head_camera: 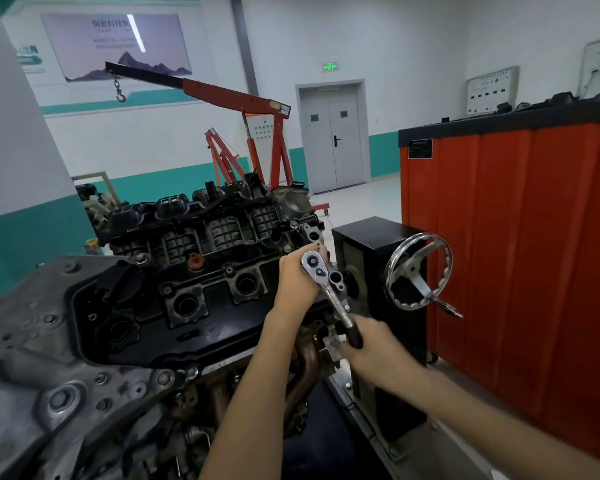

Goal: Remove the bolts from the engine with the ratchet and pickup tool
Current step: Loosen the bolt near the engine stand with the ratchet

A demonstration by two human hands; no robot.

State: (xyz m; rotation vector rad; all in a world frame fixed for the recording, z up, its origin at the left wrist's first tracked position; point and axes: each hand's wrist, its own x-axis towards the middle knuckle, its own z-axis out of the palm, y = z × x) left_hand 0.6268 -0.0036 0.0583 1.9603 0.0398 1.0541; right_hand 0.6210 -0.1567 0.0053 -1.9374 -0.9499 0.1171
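R grip [371, 344] round ratchet [329, 292] handle; L grip [297, 282] prob. cups head, pointing up-left.

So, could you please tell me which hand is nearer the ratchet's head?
Left. The left hand cups the ratchet head itself at the engine, while the right hand grips the black handle at the ratchet's other end.

Bright even light, blurred warped edges

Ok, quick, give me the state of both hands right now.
Left hand: curled round the head of the ratchet, holding it against the engine.
Right hand: grips the ratchet's black handle; it is blurred.
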